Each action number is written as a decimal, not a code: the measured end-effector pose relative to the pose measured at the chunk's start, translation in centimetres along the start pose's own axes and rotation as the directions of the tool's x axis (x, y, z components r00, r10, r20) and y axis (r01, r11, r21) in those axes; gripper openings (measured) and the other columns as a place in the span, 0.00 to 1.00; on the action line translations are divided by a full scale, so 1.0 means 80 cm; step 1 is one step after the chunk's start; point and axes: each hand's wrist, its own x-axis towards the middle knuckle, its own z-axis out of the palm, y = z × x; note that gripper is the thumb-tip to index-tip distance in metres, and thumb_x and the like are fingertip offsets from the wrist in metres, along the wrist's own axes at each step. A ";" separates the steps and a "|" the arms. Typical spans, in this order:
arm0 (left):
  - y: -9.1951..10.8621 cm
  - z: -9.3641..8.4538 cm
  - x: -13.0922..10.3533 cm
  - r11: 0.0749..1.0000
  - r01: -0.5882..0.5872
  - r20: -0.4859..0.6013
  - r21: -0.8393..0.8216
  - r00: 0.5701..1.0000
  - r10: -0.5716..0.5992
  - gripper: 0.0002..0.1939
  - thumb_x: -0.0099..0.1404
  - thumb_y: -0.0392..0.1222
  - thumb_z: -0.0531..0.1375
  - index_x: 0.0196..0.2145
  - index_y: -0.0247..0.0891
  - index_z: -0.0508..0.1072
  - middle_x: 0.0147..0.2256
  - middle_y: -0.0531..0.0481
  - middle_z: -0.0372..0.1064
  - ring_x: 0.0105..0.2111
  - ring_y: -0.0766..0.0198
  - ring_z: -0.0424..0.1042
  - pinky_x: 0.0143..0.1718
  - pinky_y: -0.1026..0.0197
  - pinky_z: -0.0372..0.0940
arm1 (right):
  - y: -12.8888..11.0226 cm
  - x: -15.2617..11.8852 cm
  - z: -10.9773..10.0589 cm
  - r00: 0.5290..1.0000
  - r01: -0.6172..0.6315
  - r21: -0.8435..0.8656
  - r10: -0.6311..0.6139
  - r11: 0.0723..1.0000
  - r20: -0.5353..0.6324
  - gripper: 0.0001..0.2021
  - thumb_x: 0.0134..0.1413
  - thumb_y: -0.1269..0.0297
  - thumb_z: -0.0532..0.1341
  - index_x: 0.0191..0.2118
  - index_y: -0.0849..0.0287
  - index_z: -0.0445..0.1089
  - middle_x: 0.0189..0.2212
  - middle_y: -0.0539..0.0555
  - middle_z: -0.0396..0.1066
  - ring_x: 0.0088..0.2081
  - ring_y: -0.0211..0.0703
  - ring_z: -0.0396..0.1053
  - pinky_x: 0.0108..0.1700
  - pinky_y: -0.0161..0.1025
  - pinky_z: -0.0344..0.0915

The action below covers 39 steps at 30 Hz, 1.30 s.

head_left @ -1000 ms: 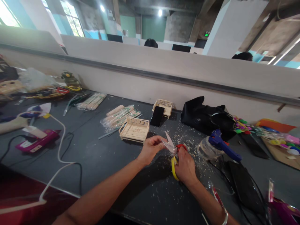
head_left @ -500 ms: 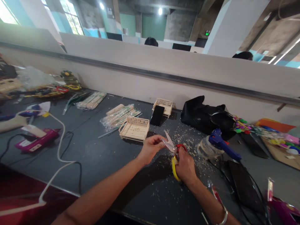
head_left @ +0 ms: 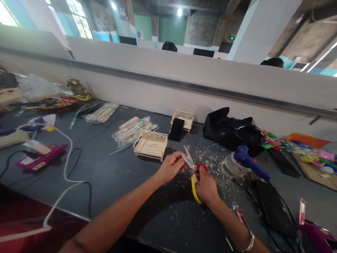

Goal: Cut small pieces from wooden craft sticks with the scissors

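- Scissors (head_left: 193,170): we see them held low over the desk (head_left: 118,175), blades parted, so trimmings drop among the wood chips (head_left: 210,165).
- Right hand (head_left: 206,188): grip closed around the yellow-and-red handles.
- Left hand (head_left: 171,165): fingertips pinched at the blades; whatever they hold is too small to tell.
- Miniature wooden bed (head_left: 150,144): just behind, near at hand.

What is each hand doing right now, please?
Left hand: closed, pinching something too small to tell at the scissors' blades.
Right hand: closed on the scissors, gripping the handles.
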 end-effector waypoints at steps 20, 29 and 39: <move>-0.007 0.010 -0.005 1.000 0.016 0.004 -0.026 1.000 -0.016 0.15 0.58 0.51 0.58 0.26 0.34 0.69 0.20 0.54 0.63 0.19 0.72 0.58 0.20 0.68 0.54 | 0.009 -0.003 0.011 0.980 0.104 -0.079 -0.116 0.991 -0.161 0.16 0.35 0.75 0.55 0.36 0.59 0.59 0.29 0.54 0.68 0.31 0.44 0.66 0.34 0.36 0.58; -0.014 0.007 -0.003 0.994 -0.019 -0.040 0.105 0.999 0.023 0.15 0.62 0.49 0.54 0.25 0.35 0.66 0.21 0.54 0.62 0.20 0.72 0.59 0.21 0.68 0.54 | -0.001 -0.003 0.005 0.999 0.034 -0.003 -0.034 0.999 -0.041 0.14 0.40 0.74 0.58 0.37 0.61 0.61 0.29 0.55 0.70 0.29 0.43 0.68 0.30 0.34 0.55; -0.009 0.012 -0.004 0.951 -0.131 -0.028 0.280 0.989 0.145 0.14 0.64 0.46 0.50 0.25 0.37 0.64 0.21 0.54 0.62 0.21 0.69 0.61 0.24 0.66 0.57 | -0.010 -0.002 -0.006 0.997 -0.055 -0.004 0.056 0.998 0.053 0.15 0.42 0.76 0.58 0.40 0.62 0.61 0.32 0.56 0.70 0.33 0.44 0.69 0.33 0.35 0.56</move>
